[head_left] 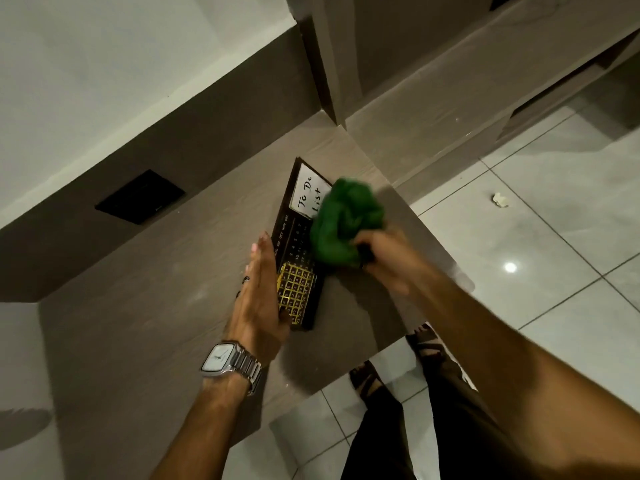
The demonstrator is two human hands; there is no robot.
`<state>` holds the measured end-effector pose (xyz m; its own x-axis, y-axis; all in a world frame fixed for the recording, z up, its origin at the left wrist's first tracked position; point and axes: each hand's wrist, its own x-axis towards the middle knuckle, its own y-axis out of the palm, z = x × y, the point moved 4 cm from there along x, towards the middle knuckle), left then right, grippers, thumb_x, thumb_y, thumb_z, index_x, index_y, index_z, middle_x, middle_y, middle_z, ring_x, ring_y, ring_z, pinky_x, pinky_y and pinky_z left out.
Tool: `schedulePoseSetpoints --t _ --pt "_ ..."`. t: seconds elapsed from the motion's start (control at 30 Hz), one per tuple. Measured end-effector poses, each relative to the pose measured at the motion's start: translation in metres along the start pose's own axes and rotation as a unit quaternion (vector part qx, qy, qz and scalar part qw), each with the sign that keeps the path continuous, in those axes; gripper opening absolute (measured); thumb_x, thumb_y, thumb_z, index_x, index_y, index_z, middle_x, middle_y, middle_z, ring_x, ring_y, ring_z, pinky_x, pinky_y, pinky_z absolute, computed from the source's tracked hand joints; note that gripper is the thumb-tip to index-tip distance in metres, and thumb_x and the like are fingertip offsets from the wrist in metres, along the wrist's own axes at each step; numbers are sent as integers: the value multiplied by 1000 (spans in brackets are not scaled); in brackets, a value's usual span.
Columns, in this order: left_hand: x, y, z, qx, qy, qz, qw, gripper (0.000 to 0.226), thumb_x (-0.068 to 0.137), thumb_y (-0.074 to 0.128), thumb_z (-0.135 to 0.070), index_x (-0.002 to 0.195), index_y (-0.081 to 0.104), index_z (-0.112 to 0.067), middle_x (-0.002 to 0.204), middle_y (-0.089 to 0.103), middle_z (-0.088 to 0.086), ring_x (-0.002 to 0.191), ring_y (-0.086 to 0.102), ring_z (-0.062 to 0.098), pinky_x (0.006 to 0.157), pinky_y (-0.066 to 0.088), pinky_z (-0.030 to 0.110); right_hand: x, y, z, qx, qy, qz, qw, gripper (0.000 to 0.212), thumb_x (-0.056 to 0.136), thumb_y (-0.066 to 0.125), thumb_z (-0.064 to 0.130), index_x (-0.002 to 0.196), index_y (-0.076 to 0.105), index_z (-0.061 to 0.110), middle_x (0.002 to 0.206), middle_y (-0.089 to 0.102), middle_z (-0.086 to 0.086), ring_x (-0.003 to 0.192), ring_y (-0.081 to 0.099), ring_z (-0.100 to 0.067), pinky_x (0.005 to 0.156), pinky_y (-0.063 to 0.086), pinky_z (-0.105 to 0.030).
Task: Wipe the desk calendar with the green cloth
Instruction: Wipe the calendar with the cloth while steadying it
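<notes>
A dark desk calendar (295, 258) with a gold date grid and a white "To Do List" panel lies flat on the grey-brown desk (156, 289), near its right edge. My left hand (258, 299), fingers straight and together, rests against the calendar's left side, its thumb hidden behind the gold grid. My right hand (384, 261) is blurred and grips a bunched green cloth (346, 225) pressed on the calendar's middle, covering part of the white panel and the date numbers.
A black socket plate (140, 197) is set in the grey back panel behind the desk. The desk's front edge runs just right of the calendar, with tiled floor (536, 237) below and my feet under it. A small white scrap (499, 199) lies on the floor.
</notes>
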<state>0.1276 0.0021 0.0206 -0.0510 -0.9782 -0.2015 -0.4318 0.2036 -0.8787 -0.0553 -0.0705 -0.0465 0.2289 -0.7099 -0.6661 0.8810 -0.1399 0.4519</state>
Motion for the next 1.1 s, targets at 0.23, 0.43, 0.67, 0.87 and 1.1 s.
schedulePoseSetpoints --t 0.23,0.43,0.67,0.87,1.1 --pt "1 4 4 10 3 -9 1000 114 71 71 9 151 -9 -10 162 8 17 148 15 35 118 24 51 -5 12 -35 -80 11 7 997 32 88 52 -8 106 61 17 120 66 -17 102 66 -26 89 56 -46" --pt "4 3 3 10 26 21 999 133 70 76 2 137 -34 -31 163 -5 10 149 -3 22 121 12 47 -14 3 -36 -116 -72 17 990 54 83 61 -5 119 52 35 116 62 4 113 61 -21 89 57 -49" --pt "4 3 4 -4 12 25 1000 128 73 70 6 137 -34 -30 163 -11 5 148 -10 19 121 4 43 -13 9 -48 -199 -185 -45 961 42 89 58 2 122 51 28 112 61 16 110 61 -7 89 57 -35" --pt "5 3 4 -11 9 30 999 127 72 71 5 139 -31 -30 164 -9 5 148 -9 18 119 2 42 -45 6 -83 -298 -113 -10 948 34 89 58 8 113 61 32 107 68 7 100 65 -9 90 57 -44" --pt "3 2 3 -5 4 28 1000 125 74 71 6 138 -30 -30 161 -14 0 148 -9 21 113 3 38 6 11 8 -145 -175 -149 963 25 90 55 2 112 61 9 108 67 -7 96 68 -25 74 62 -41"
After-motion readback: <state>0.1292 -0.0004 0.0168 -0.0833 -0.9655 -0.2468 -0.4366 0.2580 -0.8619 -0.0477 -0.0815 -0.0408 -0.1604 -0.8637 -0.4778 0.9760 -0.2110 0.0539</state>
